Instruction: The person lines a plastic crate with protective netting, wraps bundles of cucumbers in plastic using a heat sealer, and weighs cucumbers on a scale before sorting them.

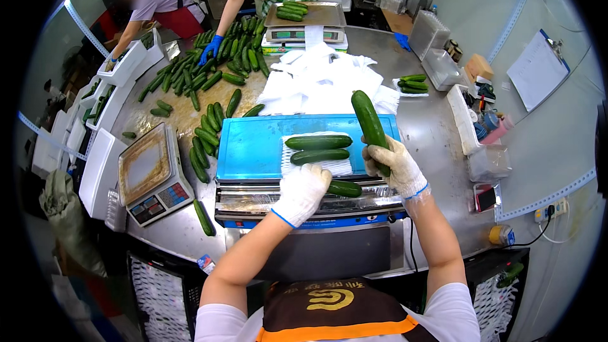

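Note:
My right hand (395,164), in a white knit glove, grips the lower end of a cucumber (369,118) held upward at a tilt. My left hand (304,192), gloved alike, is at one end of another cucumber (344,188), over the front rollers of a film wrapping machine (247,199); its fingertips are hidden, so its grip is unclear. Beyond it two cucumbers (319,142) lie side by side on a white foam net (290,165), on the machine's blue top (251,140).
Left of the machine are loose cucumbers (207,128) and a weighing scale (156,171). White nets (323,80) are heaped behind it. A co-worker's blue-gloved hand (210,50) touches the cucumber pile. A second scale (305,19) holds cucumbers. Bins (463,118) line the right edge.

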Demonstrator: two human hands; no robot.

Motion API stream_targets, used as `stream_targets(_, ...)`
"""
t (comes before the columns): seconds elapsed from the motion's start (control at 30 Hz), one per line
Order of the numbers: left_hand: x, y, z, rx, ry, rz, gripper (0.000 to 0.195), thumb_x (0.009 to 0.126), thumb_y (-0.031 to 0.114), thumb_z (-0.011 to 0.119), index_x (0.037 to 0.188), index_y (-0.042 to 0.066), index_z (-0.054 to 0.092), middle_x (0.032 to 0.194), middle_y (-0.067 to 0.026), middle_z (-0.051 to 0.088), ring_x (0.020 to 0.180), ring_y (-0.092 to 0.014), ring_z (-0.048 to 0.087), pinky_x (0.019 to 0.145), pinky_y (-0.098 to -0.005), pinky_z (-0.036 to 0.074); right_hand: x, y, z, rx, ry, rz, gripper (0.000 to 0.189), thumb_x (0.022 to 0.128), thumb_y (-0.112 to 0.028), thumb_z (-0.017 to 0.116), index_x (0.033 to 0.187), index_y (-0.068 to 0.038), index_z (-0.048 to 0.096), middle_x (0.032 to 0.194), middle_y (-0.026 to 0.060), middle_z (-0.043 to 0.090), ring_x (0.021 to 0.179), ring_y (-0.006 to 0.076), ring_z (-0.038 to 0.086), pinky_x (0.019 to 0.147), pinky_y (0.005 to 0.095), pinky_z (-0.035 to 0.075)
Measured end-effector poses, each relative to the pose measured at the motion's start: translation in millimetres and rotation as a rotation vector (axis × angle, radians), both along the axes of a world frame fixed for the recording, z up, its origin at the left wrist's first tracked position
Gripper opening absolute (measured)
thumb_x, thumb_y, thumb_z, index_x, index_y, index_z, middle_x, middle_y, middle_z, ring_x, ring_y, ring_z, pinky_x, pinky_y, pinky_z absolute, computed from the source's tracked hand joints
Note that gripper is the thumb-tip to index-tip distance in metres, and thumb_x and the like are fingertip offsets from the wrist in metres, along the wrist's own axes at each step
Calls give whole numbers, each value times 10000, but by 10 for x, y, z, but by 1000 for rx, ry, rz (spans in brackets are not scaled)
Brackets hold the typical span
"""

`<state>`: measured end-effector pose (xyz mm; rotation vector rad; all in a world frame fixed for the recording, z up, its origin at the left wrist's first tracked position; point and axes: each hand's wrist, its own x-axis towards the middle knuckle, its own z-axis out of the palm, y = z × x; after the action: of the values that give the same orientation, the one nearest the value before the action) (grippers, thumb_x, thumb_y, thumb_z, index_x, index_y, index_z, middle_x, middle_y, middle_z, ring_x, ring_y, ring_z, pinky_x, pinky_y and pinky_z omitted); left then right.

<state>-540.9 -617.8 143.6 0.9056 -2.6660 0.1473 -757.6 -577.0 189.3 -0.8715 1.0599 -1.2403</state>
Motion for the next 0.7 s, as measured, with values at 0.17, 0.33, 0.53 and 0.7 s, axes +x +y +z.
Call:
stream_targets(0.17, 75, 123, 13, -12, 107, 4, 82, 688, 145, 585, 754, 106, 557, 725, -43, 530, 666, -205, 591, 525, -335, 503, 201, -108, 187, -157, 516, 39, 344, 896, -156, 547, 1177, 41, 521, 780, 82, 563, 695, 134, 531, 647, 279, 450)
stream_targets(0.33, 132, 196, -40, -128, 208, -31, 66, 674, 148, 595, 688, 127, 534, 668, -24, 508, 609, -177, 568, 476, -306, 481, 343, -242, -9, -738, 1183, 181, 399, 811, -171, 637, 1173, -28, 551, 894, 198, 605, 828, 364, 584, 747, 422, 467)
stream_targets(0.53, 184, 208, -109, 1, 161, -26, 157, 669, 133, 628, 814, 102, 577, 840, -45, 597, 708, -216, 598, 552, -339, 503, 488, -211, -166, -856, 1462, 217, 407, 730, -144, 689, 1102, -13, 589, 858, 164, 594, 782, 337, 576, 719, 434, 459)
stream_targets(0.7, 413, 159, 102, 218, 253, 31, 314, 538, 2, 689, 826, 63, 579, 971, -102, 589, 861, -291, 581, 709, -381, 513, 447, -318, -102, -753, 1186, 117, 295, 790, -125, 634, 1062, -21, 582, 875, 167, 613, 769, 336, 610, 688, 424, 485)
